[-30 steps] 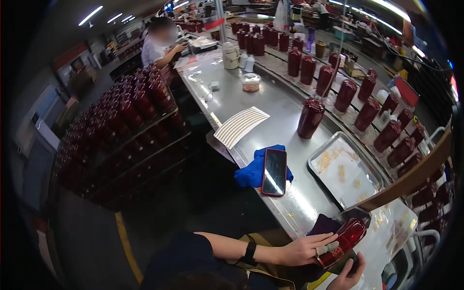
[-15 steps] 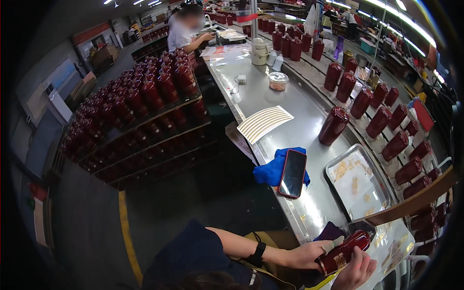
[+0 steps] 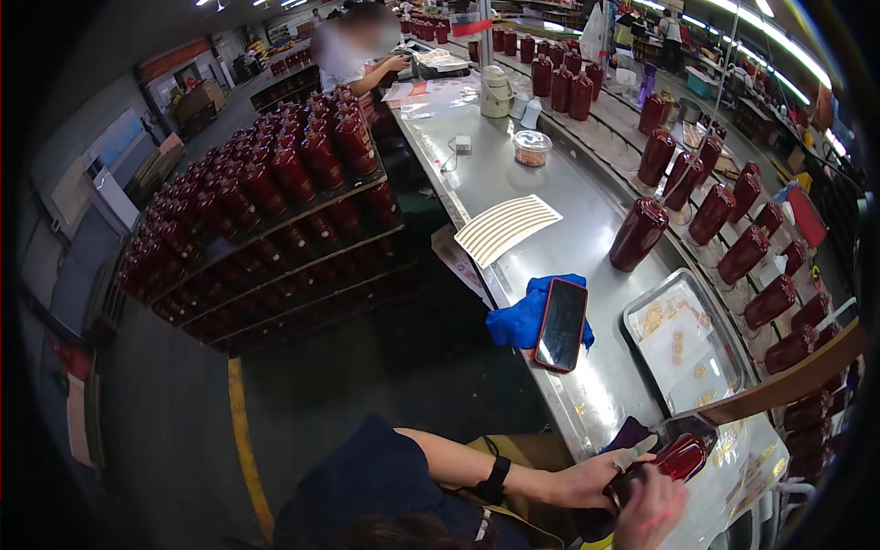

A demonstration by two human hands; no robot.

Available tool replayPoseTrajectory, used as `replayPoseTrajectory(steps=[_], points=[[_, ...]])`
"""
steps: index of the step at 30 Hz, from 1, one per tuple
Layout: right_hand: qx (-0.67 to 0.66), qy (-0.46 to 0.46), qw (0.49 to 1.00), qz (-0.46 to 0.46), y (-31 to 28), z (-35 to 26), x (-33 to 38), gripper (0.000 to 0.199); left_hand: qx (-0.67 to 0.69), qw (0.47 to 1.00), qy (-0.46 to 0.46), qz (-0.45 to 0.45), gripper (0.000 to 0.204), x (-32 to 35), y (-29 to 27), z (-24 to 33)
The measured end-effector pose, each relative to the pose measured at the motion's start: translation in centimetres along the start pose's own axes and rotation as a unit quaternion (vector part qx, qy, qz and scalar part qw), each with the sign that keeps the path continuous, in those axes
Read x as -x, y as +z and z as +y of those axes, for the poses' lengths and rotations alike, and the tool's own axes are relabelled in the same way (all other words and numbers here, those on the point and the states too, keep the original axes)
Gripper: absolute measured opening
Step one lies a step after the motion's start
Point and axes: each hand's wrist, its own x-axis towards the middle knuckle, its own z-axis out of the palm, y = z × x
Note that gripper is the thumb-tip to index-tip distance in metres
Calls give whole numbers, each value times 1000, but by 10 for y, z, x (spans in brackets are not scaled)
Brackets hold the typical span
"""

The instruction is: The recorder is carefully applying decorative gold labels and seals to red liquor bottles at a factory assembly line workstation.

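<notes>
Room to pass here, mid-frame, along the metal surface point(image 3: 585, 246) between striped sheet point(image 3: 507, 229) and standing bottle point(image 3: 639, 235)! Lower down it tightens: phone point(image 3: 561, 325) left, tray point(image 3: 648, 363) right. At lower right, a brown bar point(image 3: 793, 374) obstructs, beyond the held bottle point(image 3: 687, 455).

Held bottle point(image 3: 685, 455) dark red; cloth point(image 3: 518, 323) blue; phone point(image 3: 561, 325) black, red-edged; sheet point(image 3: 507, 229) white, brown-striped.

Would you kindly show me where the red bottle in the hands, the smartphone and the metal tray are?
Held red bottle point(image 3: 684, 456): head view, on its exposed glossy side.
Smartphone point(image 3: 561, 325): head view, middle of its dark screen.
Metal tray point(image 3: 656, 293): head view, on its upper-left rim.
</notes>
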Motion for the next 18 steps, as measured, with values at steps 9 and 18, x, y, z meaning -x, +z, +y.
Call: replayPoseTrajectory(steps=[9,18], points=[[-16,-24,999,-26,-13,-15,-9,17,-57,996,69,29,97,-5,-3,-4],[-31,-55,997,44,1,-3,16,12,-30,999,7,-9,92,-6,-3,-3]])
